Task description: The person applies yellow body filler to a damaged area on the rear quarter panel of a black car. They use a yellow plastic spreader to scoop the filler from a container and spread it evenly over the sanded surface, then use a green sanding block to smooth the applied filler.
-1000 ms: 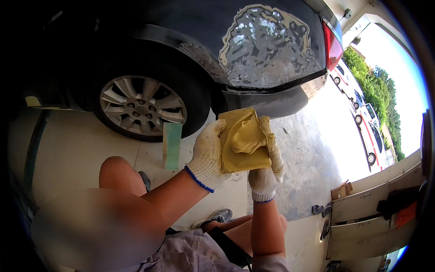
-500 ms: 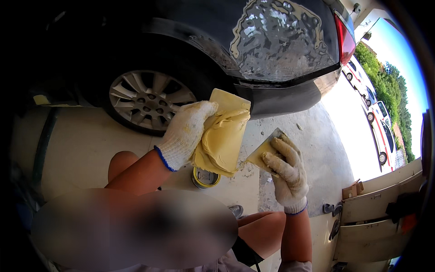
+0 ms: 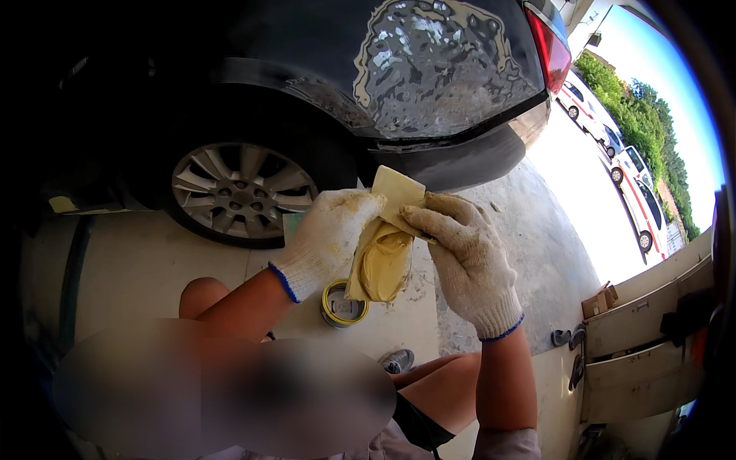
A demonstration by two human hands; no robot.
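Both hands wear white knit gloves with blue cuffs. My left hand (image 3: 326, 238) grips a yellow mixing board (image 3: 379, 264) smeared with a blob of yellow filler, held tilted in front of me. My right hand (image 3: 464, 261) holds a pale yellow flat spreader (image 3: 397, 190), its edge laid against the top of the board. Below the board, a small round tin (image 3: 343, 305) with a yellow rim stands on the concrete floor. Behind the hands is a dark car with a large sanded, dull grey patch (image 3: 437, 69) on its rear panel.
The car's alloy wheel (image 3: 241, 188) is at the left, its red taillight (image 3: 550, 46) at the upper right. A beige drawer cabinet (image 3: 652, 330) stands at the right. My bare knees and a shoe (image 3: 397, 360) are below. Parked cars (image 3: 636, 192) sit outside.
Half a second ago my right hand held the spreader apart, to the right of the board. It has moved back left, and the spreader now meets the board's top edge.
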